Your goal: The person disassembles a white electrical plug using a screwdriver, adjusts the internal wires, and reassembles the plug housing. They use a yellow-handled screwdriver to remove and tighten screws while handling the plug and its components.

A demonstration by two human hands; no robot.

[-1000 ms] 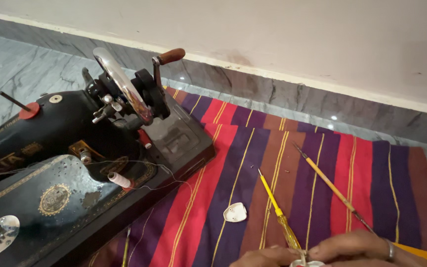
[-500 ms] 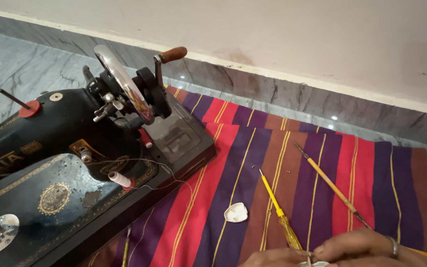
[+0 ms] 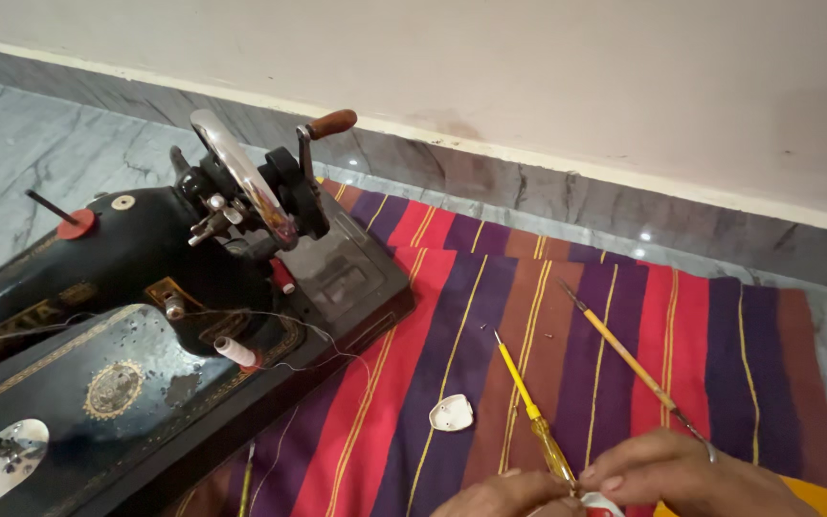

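At the bottom edge my left hand (image 3: pixel 500 496) and my right hand (image 3: pixel 686 474) meet over a small white and red object (image 3: pixel 601 505), mostly cut off by the frame. The fingers of both hands pinch around it. A yellow-handled screwdriver (image 3: pixel 528 414) rises from between the hands, its tip pointing up and left. A second thin yellow tool (image 3: pixel 624 354) lies slanted on the striped cloth (image 3: pixel 452 306), its lower end by my right hand. A small white plastic piece (image 3: pixel 452 413) lies on the cloth left of the screwdriver.
A black hand-crank sewing machine (image 3: pixel 145 316) fills the left side, with a chrome wheel (image 3: pixel 241 177), a wooden crank knob (image 3: pixel 333 123) and a thread spool (image 3: pixel 234 351). Grey marble floor (image 3: pixel 40 144) and a pale wall (image 3: pixel 576 77) lie behind.
The view has shifted slightly downward. My hands stay together at the bottom edge, and the screwdriver has barely moved.
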